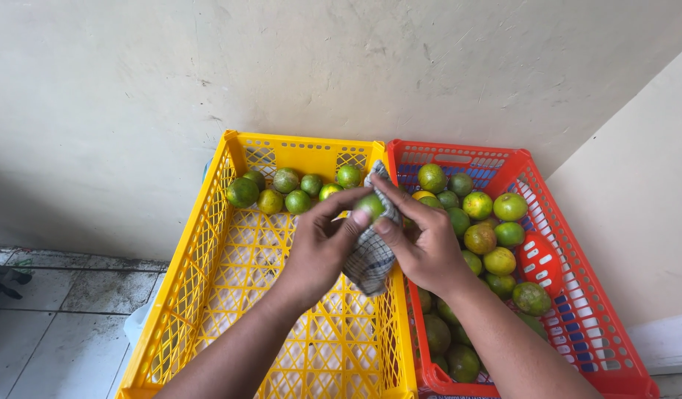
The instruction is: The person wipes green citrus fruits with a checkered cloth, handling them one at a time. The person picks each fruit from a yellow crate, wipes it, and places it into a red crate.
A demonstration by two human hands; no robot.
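left hand – grip pinched on a green citrus fruit | right hand – grip wrapping a checked cloth round it, above where the crates meet | yellow crate left, few fruits at far end | red crate right, piled full

Yellow crate floor mostly bare; red crate crowded.

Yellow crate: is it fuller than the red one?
No, the yellow crate holds one short row of citrus fruit; the red crate is heaped.
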